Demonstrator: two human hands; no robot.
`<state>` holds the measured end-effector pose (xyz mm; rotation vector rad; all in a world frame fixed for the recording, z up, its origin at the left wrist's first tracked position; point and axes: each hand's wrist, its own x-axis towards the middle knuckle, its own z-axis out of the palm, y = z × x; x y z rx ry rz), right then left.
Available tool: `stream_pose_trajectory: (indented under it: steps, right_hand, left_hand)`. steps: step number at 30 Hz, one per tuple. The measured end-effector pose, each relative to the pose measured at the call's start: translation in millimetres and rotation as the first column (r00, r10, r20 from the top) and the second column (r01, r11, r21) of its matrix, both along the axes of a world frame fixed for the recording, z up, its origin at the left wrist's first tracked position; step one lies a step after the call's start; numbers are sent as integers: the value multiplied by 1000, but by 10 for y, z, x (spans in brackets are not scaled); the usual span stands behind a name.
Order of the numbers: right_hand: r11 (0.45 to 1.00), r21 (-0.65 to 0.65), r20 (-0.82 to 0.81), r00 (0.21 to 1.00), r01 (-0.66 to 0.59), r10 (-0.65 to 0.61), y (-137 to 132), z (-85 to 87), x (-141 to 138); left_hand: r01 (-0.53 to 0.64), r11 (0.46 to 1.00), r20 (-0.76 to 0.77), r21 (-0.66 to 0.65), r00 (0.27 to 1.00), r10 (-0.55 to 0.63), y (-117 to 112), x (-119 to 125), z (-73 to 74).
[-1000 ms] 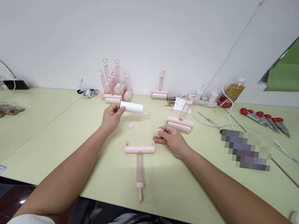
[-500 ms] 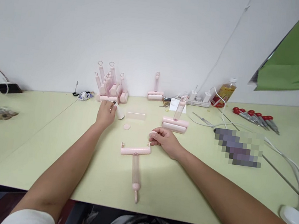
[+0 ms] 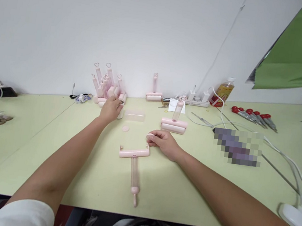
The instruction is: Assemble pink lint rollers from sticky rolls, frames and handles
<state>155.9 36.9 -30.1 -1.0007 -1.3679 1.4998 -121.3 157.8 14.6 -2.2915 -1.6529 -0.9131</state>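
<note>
My left hand (image 3: 111, 109) reaches far forward to the cluster of pink lint rollers (image 3: 107, 85) by the wall, its fingers closed round a white paper roll (image 3: 120, 113) that stands on end beside them. My right hand (image 3: 163, 142) rests on the table, pinching a small pink round cap (image 3: 150, 135). Just left of it lies a pink roller frame with a clear handle (image 3: 133, 155), without a roll. A clear tube (image 3: 134, 116) and a second pink cap (image 3: 125, 128) lie between my hands.
A finished pink roller (image 3: 174, 123) stands behind my right hand, another (image 3: 154, 93) by the wall. Red-handled screwdrivers (image 3: 252, 116), a bottle (image 3: 222, 92), a power strip (image 3: 197, 102) and cables lie at the right; a white object (image 3: 295, 219) near the right edge.
My left hand carried the white roll from mid-table forward and left to the roller cluster, turning it upright. A clear tube now lies where it was. My right hand barely moved.
</note>
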Motion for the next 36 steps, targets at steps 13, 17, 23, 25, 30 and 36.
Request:
stream_pose_trajectory:
  steps: [13,17,23,25,30,36]
  right_hand:
    - [956,279,392,898,93,-202,188,127,-206]
    - [828,521,732,608,-207,-308,373,121,-326]
    - [761,503,834,460,-410,-304,588,113,-444]
    - [744,490,848,444,-454,-288,622,115,-441]
    - [693,493,852,452,-526,-264,607,123,-392]
    - [665,500,848,472,-555,-243,534,134,-372]
  left_hand:
    - [-21,1000,96,19,995,19,-105,-31,-73]
    - [-25,992,-87,125,996,36,-221,99,19]
    - [229,956,-434,-180,854,-287,-258,492,107]
    - [219,935,-476,-279,814,-333,-205,607,97]
    - [95,919,-557,-381,771,-311,-104,772,72]
    - [29,920,-574,-390,774,-268,-140,762,115]
